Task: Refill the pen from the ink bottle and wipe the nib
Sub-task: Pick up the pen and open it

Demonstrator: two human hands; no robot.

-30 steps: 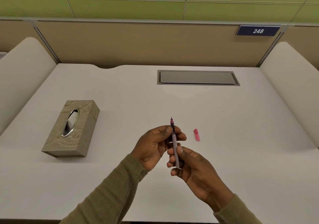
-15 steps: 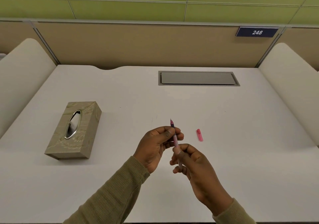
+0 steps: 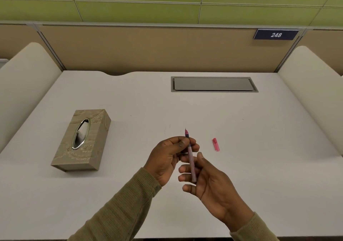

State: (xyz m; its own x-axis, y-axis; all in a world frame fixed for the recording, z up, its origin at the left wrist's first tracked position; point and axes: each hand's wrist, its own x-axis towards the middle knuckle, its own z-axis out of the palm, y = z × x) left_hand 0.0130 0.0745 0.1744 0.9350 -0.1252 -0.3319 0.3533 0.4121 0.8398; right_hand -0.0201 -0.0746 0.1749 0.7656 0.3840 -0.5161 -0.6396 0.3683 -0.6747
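Observation:
A slim pink and grey pen [image 3: 191, 159] stands almost upright over the white desk [image 3: 259, 166], its nib pointing away from me. My left hand [image 3: 167, 159] pinches it just below the nib between thumb and fingertips. My right hand [image 3: 209, 181] is spread behind the lower barrel. Its thumb is lifted clear and its fingers lie loosely beside the barrel. The pen's pink cap [image 3: 215, 144] lies on the desk to the right of the hands. No ink bottle is in view.
A beige tissue box [image 3: 81, 140] with an oval opening sits on the desk to the left. A grey cable hatch [image 3: 213, 84] is set into the far side. Cream padded dividers [image 3: 311, 85] flank the desk, and a partition wall closes the back.
My right hand has let go of the lower barrel, with its thumb lifted and fingers spread. My left hand has kept its pinch near the nib. The cap and tissue box have not moved.

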